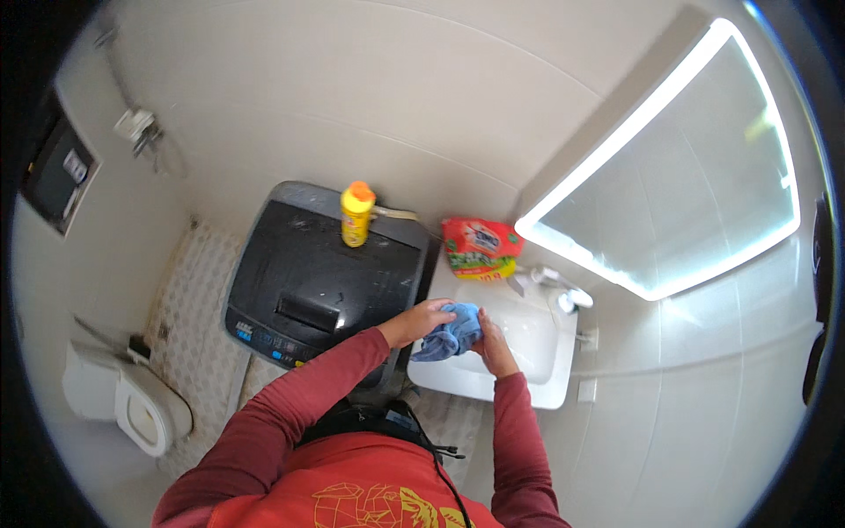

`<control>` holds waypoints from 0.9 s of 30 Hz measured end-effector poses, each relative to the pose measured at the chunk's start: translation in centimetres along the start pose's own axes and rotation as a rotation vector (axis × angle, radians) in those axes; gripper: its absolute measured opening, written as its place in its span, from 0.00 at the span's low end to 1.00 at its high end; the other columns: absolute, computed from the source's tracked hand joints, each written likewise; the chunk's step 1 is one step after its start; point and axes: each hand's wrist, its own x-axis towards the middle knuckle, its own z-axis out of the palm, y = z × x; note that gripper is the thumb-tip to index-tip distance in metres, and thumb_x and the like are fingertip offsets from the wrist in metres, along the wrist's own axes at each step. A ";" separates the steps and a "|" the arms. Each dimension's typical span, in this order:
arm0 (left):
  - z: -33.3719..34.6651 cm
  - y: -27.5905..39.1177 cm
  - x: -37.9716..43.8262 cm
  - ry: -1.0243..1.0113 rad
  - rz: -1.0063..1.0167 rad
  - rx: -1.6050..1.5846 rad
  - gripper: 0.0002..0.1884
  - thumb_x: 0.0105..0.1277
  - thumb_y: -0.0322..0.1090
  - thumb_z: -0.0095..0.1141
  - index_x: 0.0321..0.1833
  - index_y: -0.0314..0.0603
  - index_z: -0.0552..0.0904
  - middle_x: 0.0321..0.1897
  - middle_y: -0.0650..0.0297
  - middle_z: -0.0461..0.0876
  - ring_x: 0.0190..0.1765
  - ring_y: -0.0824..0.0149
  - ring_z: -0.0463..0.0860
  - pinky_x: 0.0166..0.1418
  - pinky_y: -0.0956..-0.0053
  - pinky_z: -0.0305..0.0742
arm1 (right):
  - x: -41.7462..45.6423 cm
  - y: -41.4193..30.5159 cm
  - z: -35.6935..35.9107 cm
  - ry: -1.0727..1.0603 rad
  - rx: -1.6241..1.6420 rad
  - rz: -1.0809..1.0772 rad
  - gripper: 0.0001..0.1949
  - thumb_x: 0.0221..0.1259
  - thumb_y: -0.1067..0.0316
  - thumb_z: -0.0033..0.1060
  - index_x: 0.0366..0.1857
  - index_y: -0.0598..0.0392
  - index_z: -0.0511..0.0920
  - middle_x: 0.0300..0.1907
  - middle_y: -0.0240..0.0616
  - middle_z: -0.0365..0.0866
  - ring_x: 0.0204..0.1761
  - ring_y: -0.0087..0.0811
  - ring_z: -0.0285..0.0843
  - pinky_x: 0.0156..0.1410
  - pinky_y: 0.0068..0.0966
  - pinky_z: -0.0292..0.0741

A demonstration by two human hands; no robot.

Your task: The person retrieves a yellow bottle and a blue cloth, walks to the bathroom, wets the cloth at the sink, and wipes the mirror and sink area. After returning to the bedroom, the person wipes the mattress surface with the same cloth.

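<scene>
A crumpled blue cloth (450,333) is held between both hands above the left part of a white washbasin (492,389). My left hand (422,321) grips its upper left side, thumb on top. My right hand (492,343) holds its right side, fingers pointing up. A chrome and white faucet (546,280) stands at the basin's back right corner. Behind the basin leans a red OMO detergent pouch (482,247). A yellow bottle with an orange cap (357,214) stands upright on the lid of the black washing machine (330,264), left of the basin.
A lit mirror (680,171) hangs on the wall at the right. A pale hose (396,214) runs behind the washing machine. The toilet (142,409) is at the lower left, beside the tiled floor (204,317). A shower fixture (140,129) is on the wall at the upper left.
</scene>
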 end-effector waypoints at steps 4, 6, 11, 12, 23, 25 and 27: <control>2.9 -0.9 2.0 0.057 0.035 0.548 0.17 0.77 0.45 0.61 0.52 0.35 0.83 0.38 0.66 0.84 0.41 0.75 0.81 0.46 0.75 0.78 | -4.5 1.5 -0.4 0.315 0.064 -0.298 0.17 0.81 0.50 0.55 0.45 0.56 0.82 0.37 0.25 0.82 0.37 0.15 0.75 0.43 0.18 0.73; 2.8 -2.5 3.3 0.105 0.100 0.779 0.18 0.75 0.48 0.63 0.40 0.36 0.83 0.28 0.68 0.82 0.32 0.76 0.78 0.35 0.74 0.75 | -5.5 1.9 -1.1 0.456 0.212 -0.310 0.13 0.79 0.56 0.62 0.40 0.56 0.80 0.35 0.23 0.80 0.35 0.14 0.72 0.41 0.18 0.72; 7.1 -4.9 6.3 0.083 0.029 0.269 0.20 0.81 0.49 0.55 0.41 0.37 0.83 0.30 0.66 0.82 0.36 0.76 0.77 0.41 0.73 0.75 | -7.9 3.0 -2.3 0.783 0.051 -0.438 0.16 0.74 0.52 0.67 0.35 0.54 0.76 0.29 0.27 0.75 0.33 0.19 0.70 0.37 0.24 0.71; 8.4 -5.3 6.9 0.117 0.051 0.142 0.21 0.82 0.50 0.53 0.41 0.37 0.83 0.30 0.65 0.81 0.36 0.76 0.77 0.42 0.72 0.75 | -8.2 3.3 -1.7 0.845 -0.060 -0.483 0.17 0.74 0.52 0.66 0.35 0.55 0.76 0.28 0.29 0.75 0.32 0.21 0.70 0.37 0.26 0.71; 13.4 -4.2 9.0 0.202 0.695 1.040 0.17 0.81 0.42 0.46 0.45 0.35 0.82 0.40 0.41 0.84 0.45 0.39 0.83 0.45 0.48 0.77 | -5.1 -0.4 -1.3 0.962 -0.124 -0.569 0.20 0.80 0.51 0.52 0.35 0.59 0.77 0.28 0.55 0.79 0.30 0.51 0.76 0.38 0.44 0.71; 12.8 -3.1 9.7 0.205 0.677 1.146 0.15 0.82 0.40 0.45 0.49 0.35 0.81 0.42 0.43 0.84 0.45 0.39 0.83 0.45 0.49 0.78 | -6.2 -0.7 0.6 0.929 -0.251 -0.634 0.20 0.80 0.51 0.51 0.36 0.60 0.79 0.33 0.58 0.82 0.34 0.56 0.81 0.41 0.47 0.73; 11.7 -3.3 10.3 0.211 0.633 1.042 0.15 0.81 0.40 0.45 0.51 0.35 0.81 0.42 0.44 0.84 0.43 0.39 0.84 0.44 0.48 0.79 | -5.1 -0.4 -0.1 0.866 -0.317 -0.590 0.21 0.80 0.50 0.50 0.37 0.60 0.80 0.33 0.58 0.83 0.36 0.56 0.83 0.42 0.47 0.74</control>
